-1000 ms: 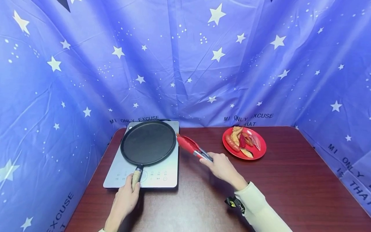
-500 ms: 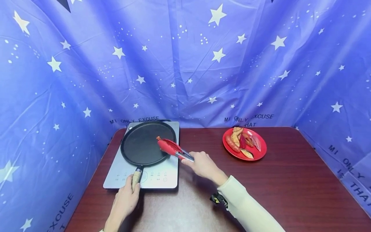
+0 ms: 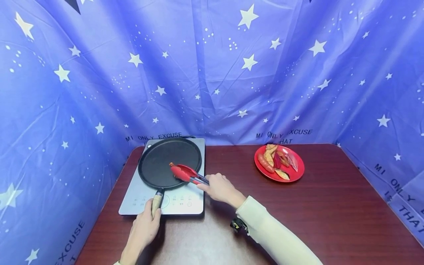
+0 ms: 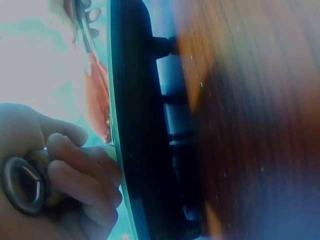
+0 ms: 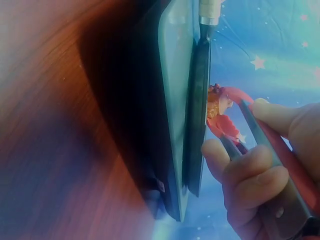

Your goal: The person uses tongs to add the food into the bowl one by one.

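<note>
My left hand grips the pale wooden handle of a round black flat pan, which sits on a silver induction cooker. In the left wrist view the fingers curl round that handle, its ring end facing the camera. My right hand squeezes a pair of red-tipped metal tongs that reach over the right part of the pan. Between the tong tips, a browned piece of food shows in the right wrist view, right at the pan's surface. Most of it is hidden by the tips in the head view.
A red plate stands at the back right of the dark wood table. On it lie a sausage, a fried piece and several other foods. A starry blue curtain encloses the table's back and sides.
My right hand has carried the tongs and the food leftward from beside the cooker to over the pan, and lower. The left hand keeps its hold on the pan handle.
</note>
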Motion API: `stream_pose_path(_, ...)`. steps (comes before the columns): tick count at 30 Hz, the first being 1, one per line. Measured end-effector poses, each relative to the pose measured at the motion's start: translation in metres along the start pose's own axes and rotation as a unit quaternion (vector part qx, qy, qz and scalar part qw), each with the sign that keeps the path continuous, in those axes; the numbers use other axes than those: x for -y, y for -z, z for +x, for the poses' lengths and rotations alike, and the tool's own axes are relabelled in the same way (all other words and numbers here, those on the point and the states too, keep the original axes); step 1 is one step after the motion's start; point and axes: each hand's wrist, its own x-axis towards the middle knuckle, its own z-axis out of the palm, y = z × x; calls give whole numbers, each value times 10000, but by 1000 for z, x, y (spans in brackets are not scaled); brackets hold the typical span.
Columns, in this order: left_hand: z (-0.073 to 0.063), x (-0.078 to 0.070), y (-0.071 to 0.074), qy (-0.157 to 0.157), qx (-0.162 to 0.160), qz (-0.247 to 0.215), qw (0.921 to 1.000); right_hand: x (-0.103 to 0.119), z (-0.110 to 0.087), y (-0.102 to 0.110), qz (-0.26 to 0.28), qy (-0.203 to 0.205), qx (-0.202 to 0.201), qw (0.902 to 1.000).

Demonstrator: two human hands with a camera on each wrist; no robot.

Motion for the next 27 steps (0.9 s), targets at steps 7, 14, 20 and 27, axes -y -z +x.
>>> stream_pose_path(7, 0, 1, -1, -19, -18, 30, 10000, 9, 7, -2, -19, 59, 75, 10000)
stream_pose_path(14, -2, -2, 0, -67, -29, 14, 10000, 17, 14, -5, 31, -39, 159, 9999)
stream_pose_path(20, -3, -2, -2, -51, 7, 16, 10000, 21, 16, -8, 44, -83, 194, 9998)
stream_pose_path(27, 0, -2, 0, -94, -46, 62, 9999, 25, 21, -8, 12, -18, 184, 9998)
